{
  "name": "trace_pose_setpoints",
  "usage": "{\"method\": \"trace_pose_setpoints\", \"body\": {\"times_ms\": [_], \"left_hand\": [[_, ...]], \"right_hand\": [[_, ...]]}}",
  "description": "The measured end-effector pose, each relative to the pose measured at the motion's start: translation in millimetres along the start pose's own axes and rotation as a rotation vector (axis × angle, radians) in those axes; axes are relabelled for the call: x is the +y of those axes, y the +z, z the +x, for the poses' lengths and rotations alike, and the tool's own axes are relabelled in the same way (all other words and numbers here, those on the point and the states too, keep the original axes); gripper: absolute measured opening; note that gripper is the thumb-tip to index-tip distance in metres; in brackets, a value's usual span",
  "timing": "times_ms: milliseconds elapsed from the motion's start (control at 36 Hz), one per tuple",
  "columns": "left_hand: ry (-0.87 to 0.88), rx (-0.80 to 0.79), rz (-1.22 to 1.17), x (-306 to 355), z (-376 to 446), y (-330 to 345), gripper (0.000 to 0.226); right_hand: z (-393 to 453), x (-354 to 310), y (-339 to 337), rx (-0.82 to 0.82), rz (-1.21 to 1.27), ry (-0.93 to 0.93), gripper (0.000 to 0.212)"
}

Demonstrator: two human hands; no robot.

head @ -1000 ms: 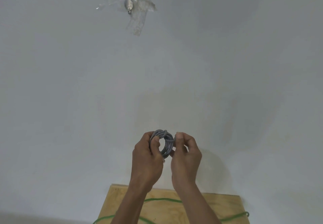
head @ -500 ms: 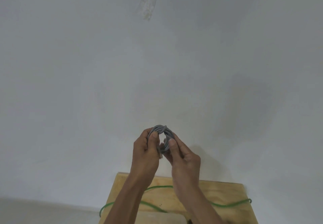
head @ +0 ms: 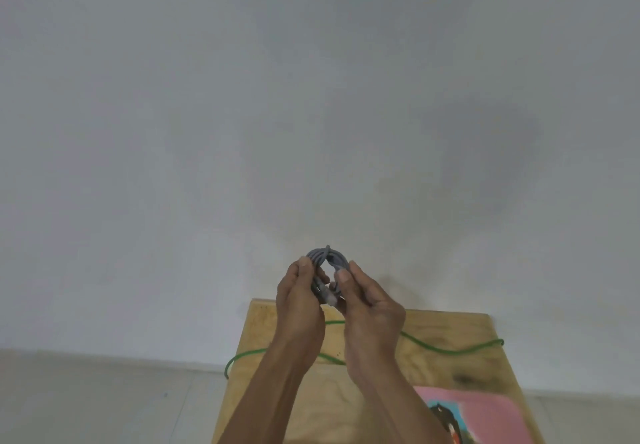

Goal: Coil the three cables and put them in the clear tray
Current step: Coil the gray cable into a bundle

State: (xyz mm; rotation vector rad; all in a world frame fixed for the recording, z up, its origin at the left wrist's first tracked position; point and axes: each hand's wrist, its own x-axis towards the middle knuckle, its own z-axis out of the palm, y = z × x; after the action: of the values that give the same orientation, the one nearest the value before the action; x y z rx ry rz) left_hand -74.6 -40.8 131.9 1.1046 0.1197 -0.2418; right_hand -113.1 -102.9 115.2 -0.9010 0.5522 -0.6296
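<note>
head: grey coil [head: 328,259] between fingers [head: 304,270]

Looked like bare indoor room, exact type unclear — plain white wall [head: 311,97], pale tiled floor [head: 104,405], small plywood table [head: 450,336] against wall.

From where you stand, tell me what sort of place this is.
Probably a plain indoor room used as a work spot: a bare white wall, a pale tiled floor, and a small plywood table against the wall.
</note>
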Motion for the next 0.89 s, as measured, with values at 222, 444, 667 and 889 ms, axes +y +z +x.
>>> {"method": "trace_pose_setpoints", "body": {"times_ms": [222, 444, 667, 889], "left_hand": [[-0.027, -0.07, 0.165, -9.9, -4.1, -33.2, 0.025], [-0.085, -0.056, 0.181, -14.7, -8.5, -41.3, 0.023], [-0.128, 0.033, 0.316, -29.2, -4.3, -58.0, 0.019], [-0.198, 0.193, 0.79, -62.3, 11.7, -135.4, 0.018]], "right_hand": [[-6.9, 17.0, -14.9, 0.035, -0.2, -0.077, 0.024], [2.3, 25.2, -34.4, 0.011, -0.314, -0.078, 0.024], [11.1, 46.8, -66.1, -0.014, -0.33, -0.036, 0.023], [8.1, 116.5, -116.8, 0.054, -0.516, 0.146, 0.017]]}}
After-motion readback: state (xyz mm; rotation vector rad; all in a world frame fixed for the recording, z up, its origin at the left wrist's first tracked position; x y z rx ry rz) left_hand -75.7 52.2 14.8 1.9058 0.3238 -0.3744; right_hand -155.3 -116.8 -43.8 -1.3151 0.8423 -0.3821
